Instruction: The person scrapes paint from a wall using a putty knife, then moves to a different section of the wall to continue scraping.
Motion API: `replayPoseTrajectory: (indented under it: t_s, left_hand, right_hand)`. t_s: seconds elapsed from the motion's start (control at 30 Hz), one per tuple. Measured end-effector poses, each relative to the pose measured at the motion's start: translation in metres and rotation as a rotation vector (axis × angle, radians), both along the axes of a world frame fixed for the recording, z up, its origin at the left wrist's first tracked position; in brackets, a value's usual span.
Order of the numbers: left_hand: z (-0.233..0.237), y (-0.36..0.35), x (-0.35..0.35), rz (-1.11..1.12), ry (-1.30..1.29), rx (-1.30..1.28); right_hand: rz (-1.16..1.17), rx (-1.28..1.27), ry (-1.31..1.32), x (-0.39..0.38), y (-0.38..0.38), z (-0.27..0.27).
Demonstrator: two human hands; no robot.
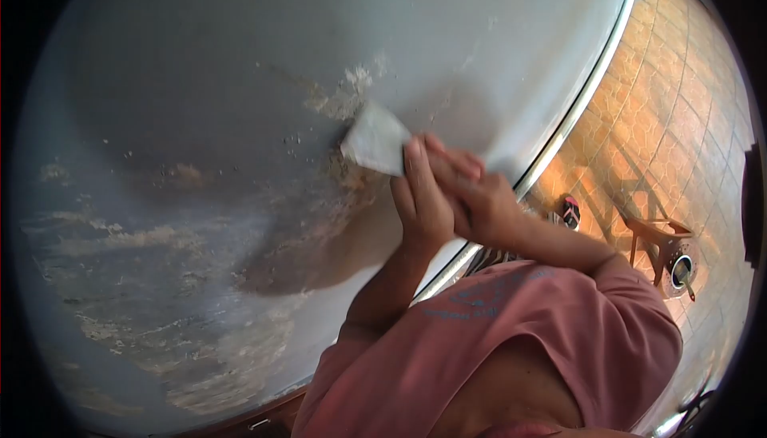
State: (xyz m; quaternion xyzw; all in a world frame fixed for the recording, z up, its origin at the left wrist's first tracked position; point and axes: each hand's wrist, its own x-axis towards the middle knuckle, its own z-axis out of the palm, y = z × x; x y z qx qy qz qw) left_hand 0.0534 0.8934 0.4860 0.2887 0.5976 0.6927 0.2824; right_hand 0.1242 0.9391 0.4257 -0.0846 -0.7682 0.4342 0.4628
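Note:
A wide-bladed scraper (375, 138) lies with its blade flat or nearly flat against a grey painted wall (240, 30), at the edge of a rough, flaking patch (339, 102). My right hand (489, 202) is closed round the handle, most of which is hidden by my fingers. Close beside it, my left hand (427, 202) also grips the tool, its fingers pressed together near the base of the blade. Small crumbs of loosened material cling to the wall left of the blade. Both forearms cast shadows on the surface.
Larger peeling areas (192, 334) spread over the wall at lower left. A pale strip (575, 114) runs along the wall's edge. On the orange tiled floor (639, 78) stand a wooden stool (659, 234) bearing a tin (681, 270) with a brush-like tool, and a flip-flop (570, 213).

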Motion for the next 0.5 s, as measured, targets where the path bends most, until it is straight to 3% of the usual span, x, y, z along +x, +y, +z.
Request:
replayPoseTrajectory:
  t_s: [0.1,0.2,0.3,0.4,0.47,0.5]
  left_hand:
    - [-0.019,-0.018,-0.002,0.008,0.002,-0.021]
    - [0.019,0.014,-0.012,-0.033,-0.053,0.025]
    - [0.004,0.003,-0.005,-0.059,0.009,0.04]
    - [-0.036,-0.018,-0.01,-0.059,0.01,-0.091]
    - [-0.038,-0.023,-0.015,-0.137,0.006,-0.131]
    - [-0.031,-0.027,-0.013,-0.159,0.07,-0.149]
  right_hand:
    - [-0.021,0.004,-0.035,-0.002,-0.014,-0.013]
    - [-0.001,-0.029,-0.081,-0.009,0.011,0.018]
    - [-0.006,0.008,0.029,-0.005,0.005,-0.001]
    - [0.029,-0.097,0.004,-0.007,-0.016,-0.031]
    - [0.062,-0.137,-0.133,-0.003,-0.018,-0.041]
    - [0.139,-0.289,-0.132,0.002,-0.013,-0.034]
